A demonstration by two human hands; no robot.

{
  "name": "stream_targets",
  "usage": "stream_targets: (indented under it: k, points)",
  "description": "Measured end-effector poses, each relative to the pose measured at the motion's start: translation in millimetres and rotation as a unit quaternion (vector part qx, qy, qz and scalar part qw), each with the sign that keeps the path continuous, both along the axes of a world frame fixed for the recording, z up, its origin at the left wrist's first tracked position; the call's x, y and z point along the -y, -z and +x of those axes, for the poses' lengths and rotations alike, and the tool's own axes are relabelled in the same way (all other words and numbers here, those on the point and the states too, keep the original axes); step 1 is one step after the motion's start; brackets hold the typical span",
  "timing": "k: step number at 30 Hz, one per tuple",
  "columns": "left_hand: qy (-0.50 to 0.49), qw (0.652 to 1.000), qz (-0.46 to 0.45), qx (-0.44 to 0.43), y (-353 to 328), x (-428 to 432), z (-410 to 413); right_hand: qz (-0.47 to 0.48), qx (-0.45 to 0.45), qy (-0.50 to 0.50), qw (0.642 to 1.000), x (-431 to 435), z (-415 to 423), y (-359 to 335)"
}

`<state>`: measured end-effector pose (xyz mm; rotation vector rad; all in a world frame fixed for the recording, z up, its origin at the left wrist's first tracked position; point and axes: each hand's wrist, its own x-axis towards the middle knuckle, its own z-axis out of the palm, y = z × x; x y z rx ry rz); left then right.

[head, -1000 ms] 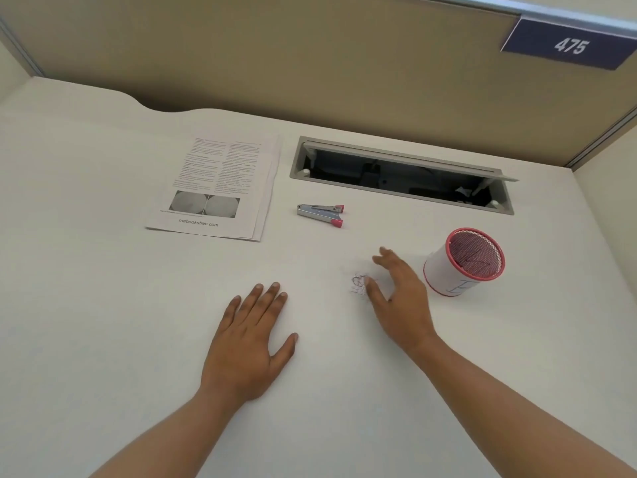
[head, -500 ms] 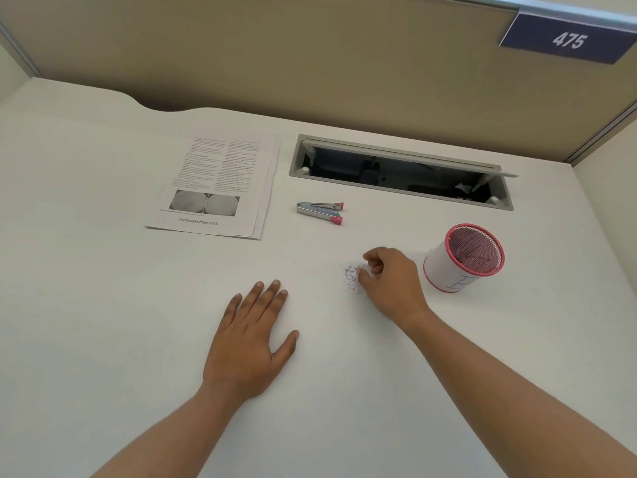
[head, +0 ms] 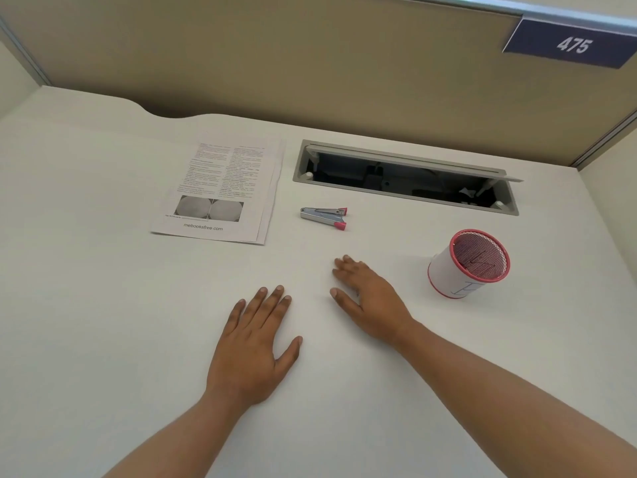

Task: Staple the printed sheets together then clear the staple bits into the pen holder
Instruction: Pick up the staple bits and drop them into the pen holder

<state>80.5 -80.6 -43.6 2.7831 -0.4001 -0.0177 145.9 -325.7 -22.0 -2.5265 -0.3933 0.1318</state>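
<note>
The person's left hand [head: 253,343] is lying palm-down on the plain white desk [head: 86,305] with fingers spread wide, holding nothing. The right hand [head: 368,298] is resting flat just beside it, fingers stretched out and thumb apart; whether anything is lying under its palm cannot be told. Beyond the right hand, the small silver metal stapler with pink tips [head: 324,217] is lying on its side. Left of the stapler, the stack of white printed sheets [head: 220,188] is lying flat. Right of the stapler, the round pink mesh pen holder wrapped in white paper [head: 465,263] is standing upright, apart from the right hand.
</note>
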Motion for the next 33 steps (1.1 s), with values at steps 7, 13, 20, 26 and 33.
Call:
stream_targets:
  k: [7, 13, 20, 26, 33]
  points:
    - [-0.001, 1.000, -0.006, 0.004, 0.8, 0.0, -0.6, 0.037, 0.045, 0.016, 0.998, 27.5, -19.4, -9.6]
    - [-0.002, 1.000, -0.007, 0.001, 0.3, 0.2, -1.0, 0.043, 0.004, 0.142, 0.989, 27.5, 2.5, -18.3]
    - [-0.001, 1.000, -0.004, 0.001, -0.1, 0.5, -0.6, -0.018, -0.026, 0.061, 0.998, 17.5, -8.7, -13.3]
    - [-0.002, 1.000, -0.009, 0.004, -0.2, 0.3, -0.9, 0.000, 0.004, 0.106, 0.994, 27.8, 1.8, -21.5]
    - [0.000, 1.000, -0.009, 0.000, -0.2, 0.9, -1.1, -0.049, 0.021, 0.001, 0.999, 3.2, 8.6, -14.3]
